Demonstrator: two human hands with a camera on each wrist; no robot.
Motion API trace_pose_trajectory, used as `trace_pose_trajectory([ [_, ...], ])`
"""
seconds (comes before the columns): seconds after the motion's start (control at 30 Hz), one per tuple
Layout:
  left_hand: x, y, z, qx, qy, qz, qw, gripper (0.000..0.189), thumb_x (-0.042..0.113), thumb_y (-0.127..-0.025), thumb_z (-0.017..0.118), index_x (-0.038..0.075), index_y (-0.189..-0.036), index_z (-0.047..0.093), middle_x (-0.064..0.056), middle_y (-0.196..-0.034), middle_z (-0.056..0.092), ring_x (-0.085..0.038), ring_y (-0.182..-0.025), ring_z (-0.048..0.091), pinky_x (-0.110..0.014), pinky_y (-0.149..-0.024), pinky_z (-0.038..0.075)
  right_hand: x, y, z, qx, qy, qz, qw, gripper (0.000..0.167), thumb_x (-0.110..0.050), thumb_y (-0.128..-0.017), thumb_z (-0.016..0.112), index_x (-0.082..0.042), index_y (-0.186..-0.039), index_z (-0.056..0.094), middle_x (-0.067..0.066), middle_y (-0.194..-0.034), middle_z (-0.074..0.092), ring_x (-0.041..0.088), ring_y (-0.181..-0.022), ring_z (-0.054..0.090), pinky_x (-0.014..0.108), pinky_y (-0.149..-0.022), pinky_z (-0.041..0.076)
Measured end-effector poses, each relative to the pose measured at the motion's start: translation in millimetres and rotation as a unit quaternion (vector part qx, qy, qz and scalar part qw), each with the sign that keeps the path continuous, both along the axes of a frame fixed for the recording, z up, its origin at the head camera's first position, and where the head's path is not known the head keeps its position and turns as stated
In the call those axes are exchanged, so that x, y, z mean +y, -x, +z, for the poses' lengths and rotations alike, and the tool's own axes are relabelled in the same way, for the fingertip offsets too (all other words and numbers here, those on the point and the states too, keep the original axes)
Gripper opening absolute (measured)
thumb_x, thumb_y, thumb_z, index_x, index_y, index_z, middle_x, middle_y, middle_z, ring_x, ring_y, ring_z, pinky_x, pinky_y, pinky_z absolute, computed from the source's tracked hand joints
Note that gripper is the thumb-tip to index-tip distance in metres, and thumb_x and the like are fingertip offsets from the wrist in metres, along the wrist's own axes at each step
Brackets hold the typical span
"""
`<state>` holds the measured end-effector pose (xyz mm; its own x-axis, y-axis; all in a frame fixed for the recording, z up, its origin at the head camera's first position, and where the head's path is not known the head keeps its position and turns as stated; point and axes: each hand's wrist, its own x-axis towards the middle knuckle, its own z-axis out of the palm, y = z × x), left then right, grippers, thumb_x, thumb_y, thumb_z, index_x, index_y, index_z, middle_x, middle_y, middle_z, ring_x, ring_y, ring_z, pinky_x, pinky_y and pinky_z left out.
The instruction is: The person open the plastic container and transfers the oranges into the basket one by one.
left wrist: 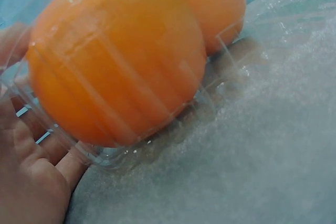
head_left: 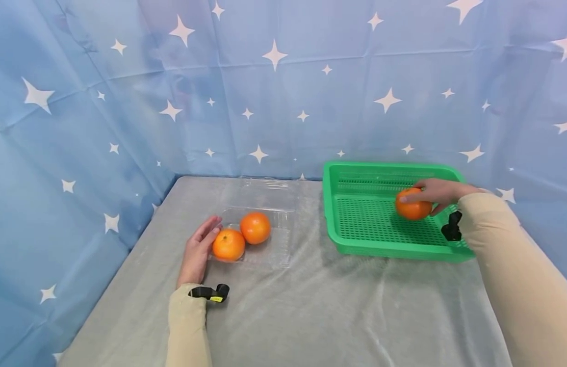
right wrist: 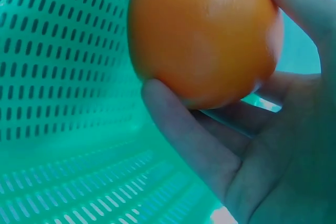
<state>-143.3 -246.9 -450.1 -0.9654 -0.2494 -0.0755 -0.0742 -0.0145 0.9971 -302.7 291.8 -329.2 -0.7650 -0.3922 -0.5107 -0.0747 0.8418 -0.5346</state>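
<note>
My right hand (head_left: 432, 193) holds an orange (head_left: 412, 205) inside the green basket (head_left: 398, 248), fingers and thumb around the fruit. In the right wrist view the orange (right wrist: 205, 35) is gripped above the slotted basket floor, close to a slotted wall. At the left, my left hand (head_left: 198, 250) rests along the left side of a clear plastic container (head_left: 280, 250), its fingers against the wall in the left wrist view. Two oranges lie in that container: the nearer orange (head_left: 228, 245) right by the left hand, the farther orange (head_left: 255, 228) beside it.
The container's clear lid (head_left: 268, 193) lies folded back toward the curtain. A grey cloth (head_left: 311, 316) covers the table. Behind and at the left hangs a blue star-patterned curtain (head_left: 292, 132), close to the basket's far rim.
</note>
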Motion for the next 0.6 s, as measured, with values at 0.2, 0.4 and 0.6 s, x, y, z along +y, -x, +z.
trace_pose_trajectory([
  [0.2,-0.4,0.5,0.0,0.006,-0.005,0.001,1.0,0.048,0.034,-0.088,0.055,0.021,-0.132,0.043,0.005,-0.132,0.044,-0.012,-0.12,0.041,-0.037,-0.102,0.029,11,7.5,-8.7,0.032,-0.007,-0.003,0.9995,0.081,-0.045,-0.085,0.052,0.014,-0.13,0.02,0.036,-0.123,0.027,0.04,-0.099,0.047,0.042,-0.068,0.052],
  [0.4,1.4,0.2,-0.5,0.005,0.002,0.003,1.0,0.045,0.035,-0.088,0.055,0.025,-0.131,0.045,0.007,-0.131,0.045,-0.011,-0.119,0.042,-0.037,-0.101,0.031,22,12.7,-20.8,0.021,-0.003,-0.022,0.9995,0.083,-0.046,-0.085,0.053,0.014,-0.13,0.019,0.035,-0.12,0.029,0.04,-0.097,0.048,0.042,-0.068,0.052],
  [0.6,0.6,0.5,-1.1,0.006,0.002,0.006,1.0,0.045,0.035,-0.088,0.055,0.024,-0.13,0.045,0.006,-0.13,0.046,-0.012,-0.119,0.042,-0.037,-0.101,0.03,28,14.0,-33.2,0.008,0.016,-0.037,0.9991,0.087,-0.046,-0.085,0.052,0.015,-0.133,0.011,0.037,-0.123,0.023,0.043,-0.101,0.045,0.043,-0.07,0.051],
])
